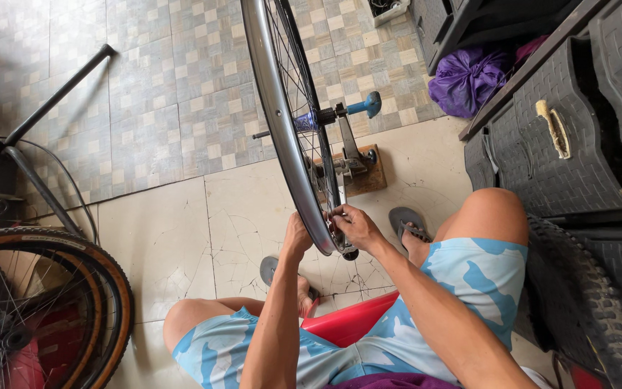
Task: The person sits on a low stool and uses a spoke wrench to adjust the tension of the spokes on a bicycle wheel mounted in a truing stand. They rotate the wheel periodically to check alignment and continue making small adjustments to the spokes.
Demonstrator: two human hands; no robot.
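A bare silver bicycle wheel rim (pixel 271 94) with thin spokes stands upright in a truing stand (pixel 350 155) on a wooden base (pixel 376 176) in front of me. My left hand (pixel 298 236) rests against the left side of the rim's lower edge. My right hand (pixel 350 225) pinches at the rim's lower edge from the right, fingers closed on a spoke end or a small tool that I cannot make out. I sit on a red stool (pixel 347 324), knees apart, feet in sandals.
A tan-walled bicycle tyre on a wheel (pixel 73 302) stands at lower left beside a bike frame (pixel 34 173). Dark plastic crates (pixel 577 144) line the right, with a knobby tyre (pixel 592 310) and a purple bag (pixel 469 75).
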